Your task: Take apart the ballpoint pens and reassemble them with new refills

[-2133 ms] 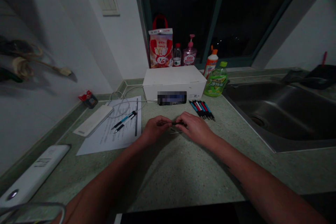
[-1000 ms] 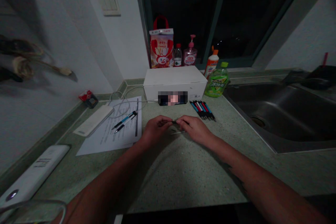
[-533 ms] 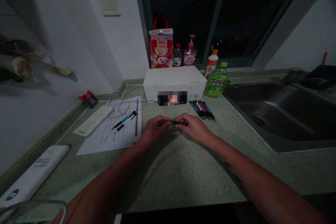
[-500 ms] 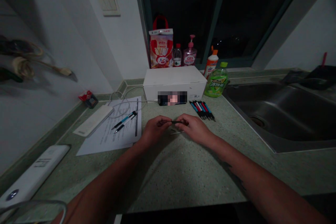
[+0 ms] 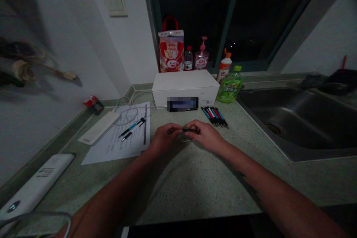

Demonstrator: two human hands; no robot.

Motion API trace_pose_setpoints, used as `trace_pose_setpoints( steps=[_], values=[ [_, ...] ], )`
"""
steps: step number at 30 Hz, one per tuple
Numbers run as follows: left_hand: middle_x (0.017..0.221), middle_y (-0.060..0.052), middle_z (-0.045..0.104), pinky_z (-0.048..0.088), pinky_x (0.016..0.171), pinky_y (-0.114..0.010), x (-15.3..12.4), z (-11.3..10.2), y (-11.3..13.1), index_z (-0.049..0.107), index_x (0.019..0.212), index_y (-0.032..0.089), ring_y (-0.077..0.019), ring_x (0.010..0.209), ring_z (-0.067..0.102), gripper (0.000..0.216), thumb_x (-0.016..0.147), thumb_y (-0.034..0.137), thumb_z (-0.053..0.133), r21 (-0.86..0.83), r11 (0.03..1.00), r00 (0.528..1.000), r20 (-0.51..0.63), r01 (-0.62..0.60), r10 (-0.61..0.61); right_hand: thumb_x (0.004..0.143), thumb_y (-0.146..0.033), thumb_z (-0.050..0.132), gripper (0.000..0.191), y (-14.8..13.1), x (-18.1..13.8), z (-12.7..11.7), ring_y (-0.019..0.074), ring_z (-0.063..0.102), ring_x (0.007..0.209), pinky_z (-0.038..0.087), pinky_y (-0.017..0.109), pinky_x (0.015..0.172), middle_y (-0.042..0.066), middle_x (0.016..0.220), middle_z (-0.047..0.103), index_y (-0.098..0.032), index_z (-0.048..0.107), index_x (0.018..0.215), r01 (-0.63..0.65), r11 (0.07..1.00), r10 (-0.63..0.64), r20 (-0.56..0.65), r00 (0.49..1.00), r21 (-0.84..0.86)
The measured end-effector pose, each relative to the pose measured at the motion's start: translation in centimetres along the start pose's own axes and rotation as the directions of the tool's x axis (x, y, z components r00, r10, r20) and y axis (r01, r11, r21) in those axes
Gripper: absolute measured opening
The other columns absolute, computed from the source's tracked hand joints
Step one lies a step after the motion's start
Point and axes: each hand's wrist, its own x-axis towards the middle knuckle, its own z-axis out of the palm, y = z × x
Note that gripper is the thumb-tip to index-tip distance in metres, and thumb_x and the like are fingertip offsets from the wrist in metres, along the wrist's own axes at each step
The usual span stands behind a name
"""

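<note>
Over the worktop (image 5: 189, 189), well behind its front edge, my left hand (image 5: 165, 135) and right hand (image 5: 206, 134) pinch a slim black piece (image 5: 187, 130). Pens (image 5: 214, 119) lie nearer the back edge.

We face a dark window (image 5: 198, 11) between twelve and one o'clock, split by a greenish frame (image 5: 232, 11). At ten we see a white wall (image 5: 75, 37), a switch panel (image 5: 114, 3) at eleven, a grey wall (image 5: 312, 50) at two, a steel sink (image 5: 315, 119) at three, and dimly lit speckled counter (image 5: 184, 186) at six.

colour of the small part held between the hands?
Black, as lit here; the small part shows in the head view.
</note>
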Motion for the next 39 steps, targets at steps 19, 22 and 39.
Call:
trace_pose_setpoints(
  steps=[19, 22, 39],
  values=[
    [0.085, -0.006, 0.070, 0.045, 0.078, -0.035, -0.6, 0.1, -0.2, 0.076, 0.087, 0.023, -0.0223, 0.083, 0.060, 0.011, 0.082, 0.028, 0.068, 0.434, 0.824, 0.915, 0.329, -0.365, 0.232, 0.084, -0.011, 0.069, 0.009, 1.0, -0.2, -0.4, 0.0161, 0.057, 0.073, 0.033, 0.026, 0.062, 0.000, 0.082, 0.064, -0.019, 0.067, 0.081, 0.092, 0.935, -0.030, 0.180, 0.983, -0.343],
    [0.084, -0.006, 0.069, 0.044, 0.079, -0.035, 0.1, 0.1, -1.0, 0.076, 0.085, 0.023, -0.0233, 0.084, 0.059, 0.012, 0.084, 0.024, 0.064, 0.516, 0.791, 0.942, 0.234, -0.329, 0.239, 0.086, -0.012, 0.066, 0.008, 1.0, -0.2, -0.3, 0.0173, 0.057, 0.073, 0.033, 0.027, 0.062, 0.002, 0.082, 0.064, -0.019, 0.067, 0.081, 0.088, 0.917, -0.017, 0.183, 0.983, -0.389],
    [0.091, -0.008, 0.067, 0.044, 0.081, -0.034, 0.1, -1.1, -0.1, 0.074, 0.087, 0.018, -0.0223, 0.090, 0.059, 0.017, 0.090, 0.017, 0.057, 0.710, 0.649, 0.951, 0.301, -0.272, 0.069, 0.090, -0.016, 0.062, 0.007, 1.4, -0.2, -0.6, 0.0158, 0.057, 0.074, 0.032, 0.026, 0.062, 0.003, 0.086, 0.066, -0.018, 0.065, 0.084, 0.090, 0.877, 0.020, 0.222, 0.975, -0.472]
  ],
)
